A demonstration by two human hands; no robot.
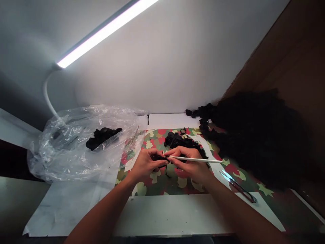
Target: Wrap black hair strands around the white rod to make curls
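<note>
My left hand (146,164) is closed on a small black piece (157,157), pinched between thumb and fingers; its shape is mostly hidden. A thin dark strip (167,171) hangs below the fingertips. My right hand (191,164) grips a slim white stick (203,159) like a pen. The stick's tip meets the black piece between both sets of fingertips, where a small yellowish spot shows. Just beyond my hands lies a cluster of rounded black pieces (175,139), partly covered by my right hand. Both hands are held over a camouflage-patterned sheet (149,184).
A crumpled clear plastic bag (68,159) with black pieces (103,137) lies at left. Metal snips (241,188) rest to the right. A large black heap (259,142) fills the right side beside a brown cardboard wall (291,64). A lit tube lamp (109,32) hangs above.
</note>
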